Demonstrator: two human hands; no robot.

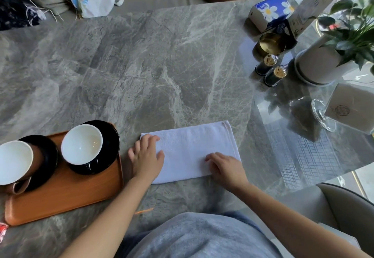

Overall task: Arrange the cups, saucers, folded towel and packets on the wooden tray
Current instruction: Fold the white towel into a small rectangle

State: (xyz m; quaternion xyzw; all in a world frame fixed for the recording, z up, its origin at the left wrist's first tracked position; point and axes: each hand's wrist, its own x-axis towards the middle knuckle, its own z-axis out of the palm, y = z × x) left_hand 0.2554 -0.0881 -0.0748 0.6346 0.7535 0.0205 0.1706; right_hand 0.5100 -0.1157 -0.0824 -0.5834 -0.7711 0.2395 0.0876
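Two bare hands rest on a white folded rectangular towel [194,148], which lies flat on the grey marble-patterned bench [141,65], near the middle of its near edge and just right of the tray.

1. Left hand [146,156]: fingers straight and spread, palm down on the towel's left end. Nothing is gripped.
2. Right hand [224,167]: fingers loosely bent, tips pressing on the cloth at the towel's near right corner. No pinch is visible.

An orange-brown wooden rectangular tray [66,197] sits at the near left of the bench, apart from the towel. It carries two round black saucers. The left saucer [48,156] holds a brown handled cup [14,161] with a white interior. The right saucer [112,142], at the tray's far right corner, holds a dark cup with a white interior [82,144].

At the far right of the bench stand a blue and white flowered tissue pack [271,11], a round brass cup [270,44], two dark toothpick holders [267,64] and a white pot with a green plant [317,65].
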